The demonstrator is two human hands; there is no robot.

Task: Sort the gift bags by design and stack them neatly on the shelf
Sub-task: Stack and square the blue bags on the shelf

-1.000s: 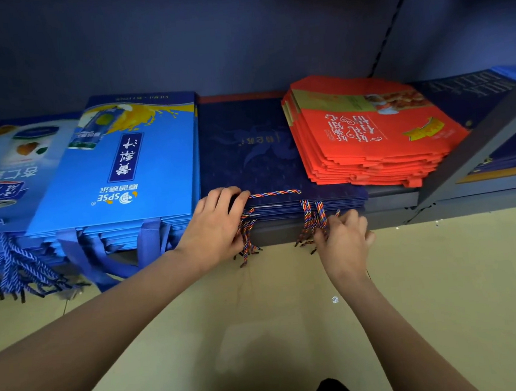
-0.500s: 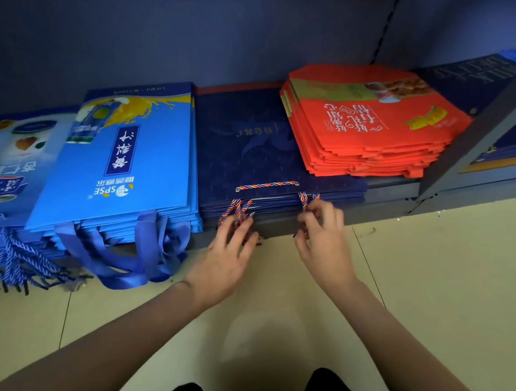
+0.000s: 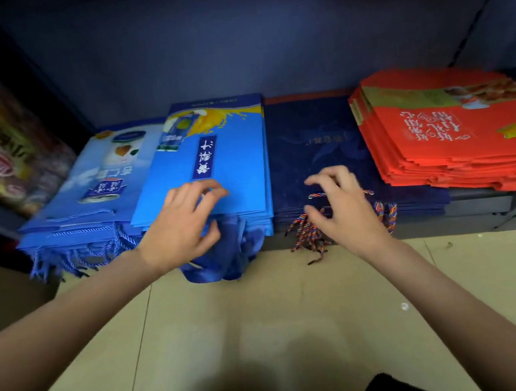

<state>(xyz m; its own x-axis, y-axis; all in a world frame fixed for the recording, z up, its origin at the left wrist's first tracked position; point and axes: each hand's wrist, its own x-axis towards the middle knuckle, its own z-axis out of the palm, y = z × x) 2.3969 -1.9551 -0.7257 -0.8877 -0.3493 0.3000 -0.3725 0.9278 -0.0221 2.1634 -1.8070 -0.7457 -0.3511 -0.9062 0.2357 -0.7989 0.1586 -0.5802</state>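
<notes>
I am looking down at a low dark shelf with a pale tiled floor under it. Four piles of flat gift bags lie side by side on the shelf. At the far left is the light blue pile, next the bright blue pile, then the dark navy pile, and the red pile at the right.

My left hand is over the front edge of the bright blue pile. Its fingers are bent and spread, and it holds nothing that I can see. My right hand is over the front of the navy pile, fingers bent and spread too, just above the stripy rope handles. My hands are apart.

I think these bags are light and thin, like stiff paper. They look smooth, so a pile may slide if I push it hard. The corners could bend. The blue ribbon handles are soft and floppy and hang over the edge. I think it is best to hold a pile by its two sides, not by the handles.
</notes>
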